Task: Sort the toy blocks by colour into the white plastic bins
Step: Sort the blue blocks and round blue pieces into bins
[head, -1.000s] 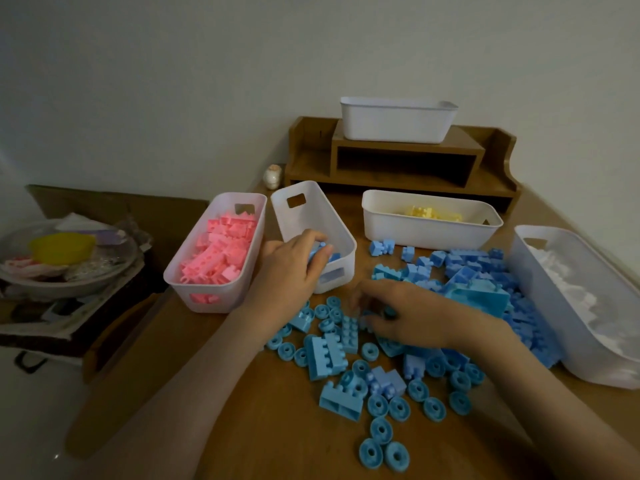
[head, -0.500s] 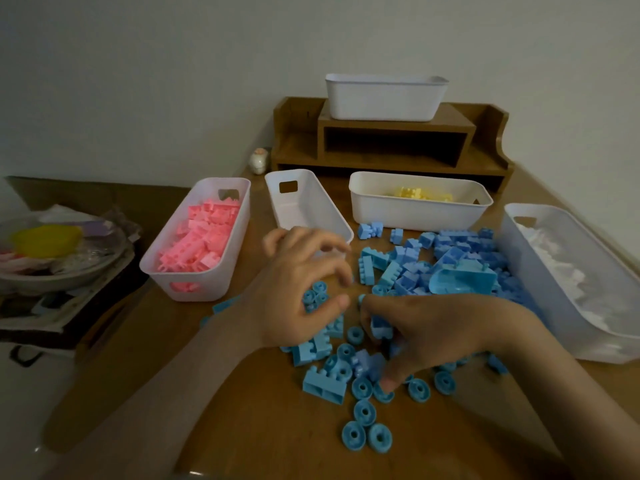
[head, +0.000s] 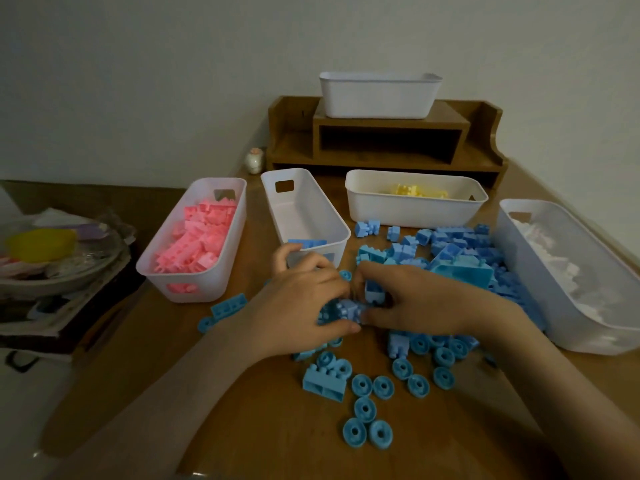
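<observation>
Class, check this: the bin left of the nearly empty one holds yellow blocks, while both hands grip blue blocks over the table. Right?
Not quite. In the head view, that bin holds pink blocks, not yellow. The rest stands: it sits left of the nearly empty bin, and the left hand and right hand grip blue blocks over the table.

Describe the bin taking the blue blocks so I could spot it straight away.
Start at the wooden shelf at the back of the table. Four bins stand on the table before it; take the white bin second from the left, beside the bin of pink blocks. Unlike its neighbours, it is nearly bare, with only a blue block showing at its near end.
</observation>
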